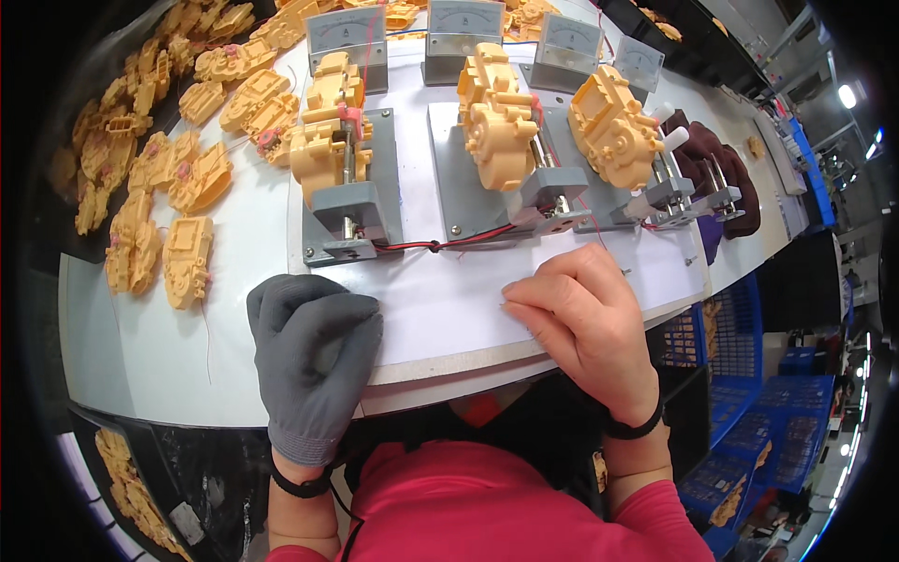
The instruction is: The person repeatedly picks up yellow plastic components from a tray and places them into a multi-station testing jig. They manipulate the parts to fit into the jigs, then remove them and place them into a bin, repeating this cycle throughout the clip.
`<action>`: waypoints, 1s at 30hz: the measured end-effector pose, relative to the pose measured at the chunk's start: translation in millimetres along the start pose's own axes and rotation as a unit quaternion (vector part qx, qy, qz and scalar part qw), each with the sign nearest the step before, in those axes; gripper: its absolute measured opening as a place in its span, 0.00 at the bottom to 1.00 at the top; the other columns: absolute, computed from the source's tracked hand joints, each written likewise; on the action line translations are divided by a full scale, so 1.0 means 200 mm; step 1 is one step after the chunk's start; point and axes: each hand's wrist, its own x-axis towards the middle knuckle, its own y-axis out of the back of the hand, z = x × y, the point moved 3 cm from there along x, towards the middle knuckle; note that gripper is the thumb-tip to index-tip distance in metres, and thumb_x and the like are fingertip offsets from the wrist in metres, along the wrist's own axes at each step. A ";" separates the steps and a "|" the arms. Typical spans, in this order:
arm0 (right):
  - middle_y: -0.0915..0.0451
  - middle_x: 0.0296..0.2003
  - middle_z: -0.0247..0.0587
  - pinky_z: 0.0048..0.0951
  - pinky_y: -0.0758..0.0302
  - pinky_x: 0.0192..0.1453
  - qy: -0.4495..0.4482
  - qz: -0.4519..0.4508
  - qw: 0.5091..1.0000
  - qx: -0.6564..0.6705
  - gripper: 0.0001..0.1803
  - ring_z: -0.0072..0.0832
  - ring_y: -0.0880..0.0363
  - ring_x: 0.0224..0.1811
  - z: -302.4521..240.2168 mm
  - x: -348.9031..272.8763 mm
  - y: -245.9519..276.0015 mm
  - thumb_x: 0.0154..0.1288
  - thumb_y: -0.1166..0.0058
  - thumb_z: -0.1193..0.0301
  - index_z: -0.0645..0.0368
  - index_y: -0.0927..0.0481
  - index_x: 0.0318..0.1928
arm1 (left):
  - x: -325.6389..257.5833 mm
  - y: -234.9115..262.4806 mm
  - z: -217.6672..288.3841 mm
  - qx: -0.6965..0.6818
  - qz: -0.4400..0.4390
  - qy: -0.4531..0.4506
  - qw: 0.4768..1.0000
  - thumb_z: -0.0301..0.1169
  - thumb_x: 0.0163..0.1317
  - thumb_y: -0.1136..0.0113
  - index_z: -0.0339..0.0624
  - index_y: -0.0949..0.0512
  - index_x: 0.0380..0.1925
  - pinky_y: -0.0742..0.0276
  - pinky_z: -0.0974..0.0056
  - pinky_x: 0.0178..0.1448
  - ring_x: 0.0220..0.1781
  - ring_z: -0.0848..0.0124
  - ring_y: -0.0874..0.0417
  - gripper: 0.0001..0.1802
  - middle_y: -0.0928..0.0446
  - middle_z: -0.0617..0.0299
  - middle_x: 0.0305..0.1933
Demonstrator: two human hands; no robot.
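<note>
My left hand (316, 361), in a grey glove, rests curled at the table's front edge, and nothing shows in it. My bare right hand (590, 323) is closed in a loose pinch above the white sheet (440, 328), with nothing visible between the fingertips. Beyond the hands stand three grey test fixtures with metal clamps. Yellow plastic gearbox housings sit on them: a left one (323, 140), a middle one (496, 131) and a right one (613, 131). Red and black wires (435, 245) join the left and middle fixtures. Neither hand touches a fixture.
Several analog meters, one of them a left meter (346, 36), line up behind the fixtures. Loose yellow housings (187, 262) lie on the table's left side, beside a dark bin (56, 94) of more. Dark cloth (716, 159) lies at right; blue crates (740, 412) stand below.
</note>
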 end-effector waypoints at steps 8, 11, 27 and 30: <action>0.23 0.32 0.38 0.37 0.28 0.45 -0.046 0.000 0.999 0.023 0.06 0.39 0.24 0.38 0.00 0.01 -0.02 0.59 0.34 0.76 0.58 0.18 0.36 | -0.01 -0.01 0.00 -0.007 0.000 0.013 1.000 0.22 0.51 0.30 0.46 0.15 0.35 0.30 0.58 0.58 0.53 0.59 0.27 0.11 0.22 0.61 0.41; 0.23 0.32 0.39 0.37 0.28 0.45 -0.045 0.006 0.999 0.026 0.05 0.39 0.24 0.38 0.00 0.01 -0.02 0.60 0.34 0.75 0.58 0.19 0.36 | -0.01 -0.01 0.00 -0.009 0.007 0.008 1.000 0.22 0.52 0.30 0.45 0.15 0.36 0.30 0.57 0.58 0.53 0.59 0.27 0.10 0.23 0.61 0.42; 0.18 0.43 0.44 0.32 0.24 0.52 -0.170 0.105 0.979 -0.034 0.08 0.35 0.19 0.45 0.19 -0.24 0.32 0.71 0.44 0.75 0.65 0.17 0.47 | -0.01 -0.02 0.00 -0.011 0.012 0.015 1.000 0.23 0.54 0.31 0.43 0.15 0.37 0.31 0.58 0.61 0.54 0.60 0.27 0.09 0.22 0.60 0.44; 0.19 0.40 0.43 0.32 0.24 0.50 -0.188 0.080 0.978 -0.030 0.07 0.35 0.20 0.43 0.17 -0.25 0.27 0.70 0.42 0.75 0.63 0.16 0.45 | -0.01 -0.02 -0.01 -0.006 0.015 0.014 1.000 0.23 0.55 0.32 0.43 0.15 0.36 0.31 0.58 0.61 0.54 0.60 0.27 0.08 0.22 0.60 0.44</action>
